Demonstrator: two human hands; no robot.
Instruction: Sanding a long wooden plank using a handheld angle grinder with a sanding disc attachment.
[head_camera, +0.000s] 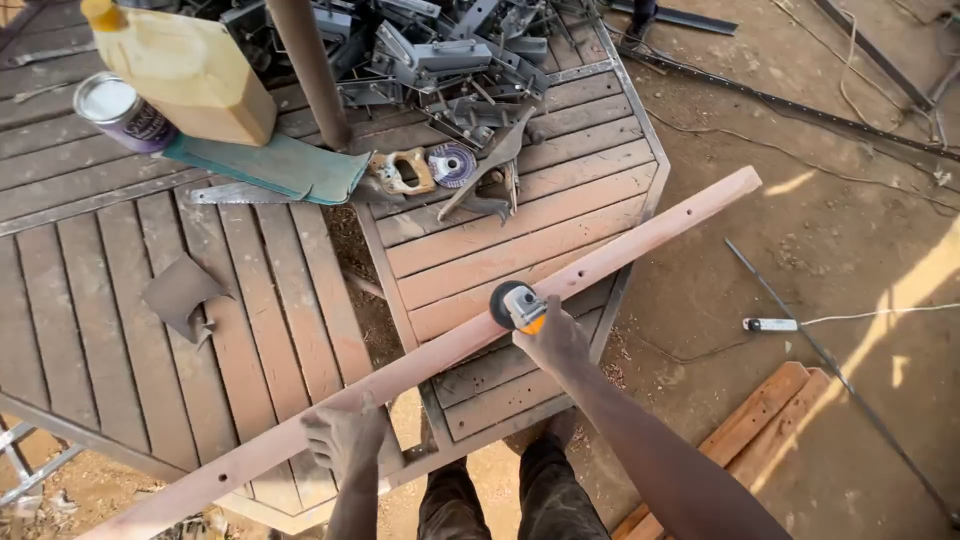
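- Head view: left hand (345, 437) clamped over long wooden board (480, 340), pinning it flat on slatted table (520, 240) against sliding
- Right hand (555, 338) closed around angle grinder (517, 305), disc pressed on board just ahead of knuckles
- Board lying diagonally beneath both hands, far end overhanging table edge

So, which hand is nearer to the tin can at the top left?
Left. The left hand grips the long wooden plank lower on the table, below the tin can. The right hand, holding the grinder, is farther right.
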